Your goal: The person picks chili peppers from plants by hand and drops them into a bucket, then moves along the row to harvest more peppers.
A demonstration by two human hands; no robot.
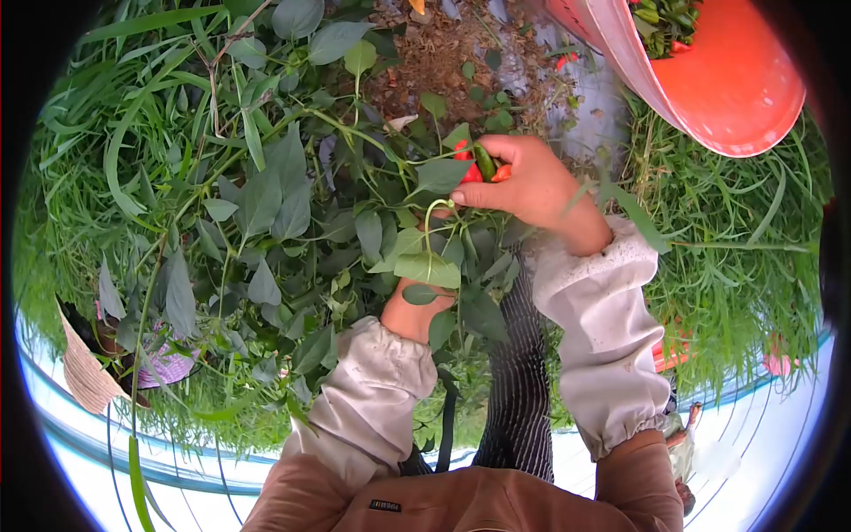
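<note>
Red and green peppers (481,166) sit in my right hand (532,182), whose thumb and fingers are closed round them at the edge of a leafy pepper plant (284,191). My left hand (424,297) reaches up into the same plant, lower and to the left. Leaves cover most of it, so its fingers and anything in them are hidden. A curved pale green stem (429,222) with leaves hangs between the two hands.
An orange-red bucket (736,89) with green and red peppers inside lies at the upper right. Tall grass (736,222) grows on both sides. Brown mulch and grey sheeting (589,115) show behind the plant. A straw hat (87,363) is at the lower left; another person (683,452) is partly visible lower right.
</note>
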